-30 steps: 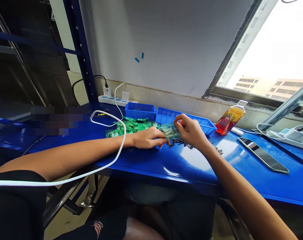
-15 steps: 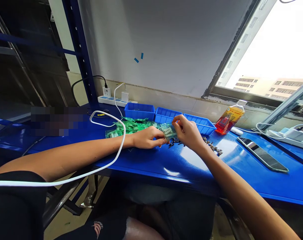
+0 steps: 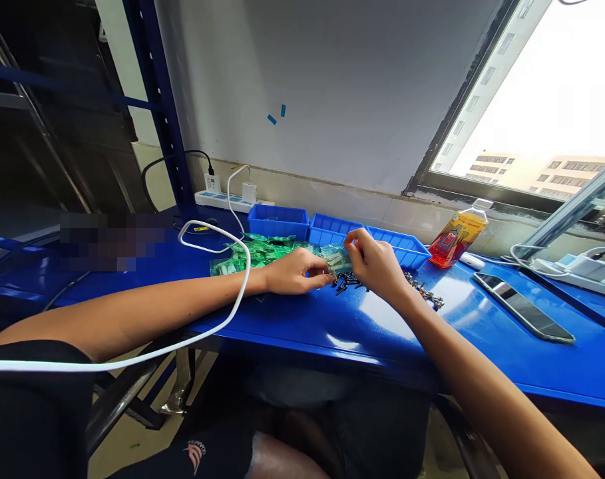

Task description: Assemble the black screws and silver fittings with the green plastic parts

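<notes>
Between my two hands is a small clear greenish plastic bag [image 3: 336,258] with pale pieces inside. My left hand [image 3: 297,273] pinches its left side, thumb and fingers closed. At its right side, my right hand [image 3: 375,259] grips the edge with curled fingers. Behind my left hand lies a pile of green plastic packets [image 3: 265,250] on the blue table [image 3: 302,326]. Small dark screws [image 3: 348,282] are scattered just below the bag, and lighter metal screws [image 3: 424,293] lie beyond my right wrist.
Three blue bins, a left one [image 3: 278,223], a middle one [image 3: 327,229] and a right one [image 3: 402,247], stand along the wall. A drink bottle [image 3: 459,234] and a phone [image 3: 524,307] are at the right. One white cable [image 3: 236,313] loops over my left forearm. A power strip [image 3: 232,201] sits behind.
My left fingertips have shifted slightly at the bag's lower edge. The bag and my right hand stay almost in place.
</notes>
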Motion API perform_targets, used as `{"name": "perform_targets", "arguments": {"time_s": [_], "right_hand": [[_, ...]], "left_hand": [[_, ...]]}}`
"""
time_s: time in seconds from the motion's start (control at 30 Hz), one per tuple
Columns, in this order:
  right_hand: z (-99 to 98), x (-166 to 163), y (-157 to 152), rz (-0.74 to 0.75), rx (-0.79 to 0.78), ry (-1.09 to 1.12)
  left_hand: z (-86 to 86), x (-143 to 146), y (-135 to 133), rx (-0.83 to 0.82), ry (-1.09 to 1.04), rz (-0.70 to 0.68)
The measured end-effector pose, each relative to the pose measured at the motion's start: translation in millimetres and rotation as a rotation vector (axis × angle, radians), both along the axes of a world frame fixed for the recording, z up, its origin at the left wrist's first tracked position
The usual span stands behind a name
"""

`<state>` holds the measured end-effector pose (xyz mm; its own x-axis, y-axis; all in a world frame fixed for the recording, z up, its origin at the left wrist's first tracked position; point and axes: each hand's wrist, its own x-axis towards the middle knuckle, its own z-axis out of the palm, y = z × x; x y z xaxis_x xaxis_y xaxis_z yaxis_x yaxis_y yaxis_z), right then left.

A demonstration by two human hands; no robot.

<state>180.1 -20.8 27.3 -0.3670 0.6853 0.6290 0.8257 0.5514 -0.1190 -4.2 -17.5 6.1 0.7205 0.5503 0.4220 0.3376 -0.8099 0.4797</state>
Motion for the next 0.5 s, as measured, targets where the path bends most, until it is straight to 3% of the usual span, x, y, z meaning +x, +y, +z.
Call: {"name": "perform_targets", "arguments": {"time_s": [0.23, 0.5], "right_hand": [[-1.1, -0.2, 0.4, -0.011, 0.014, 0.002], [-1.2, 0.9, 1.1, -0.015, 0.044, 0.008]], "left_hand": [[1.1, 1.0, -0.7, -0.045, -0.010, 0.020], [0.3, 2.5, 2.5, -0.254, -0.119, 0.066]]}}
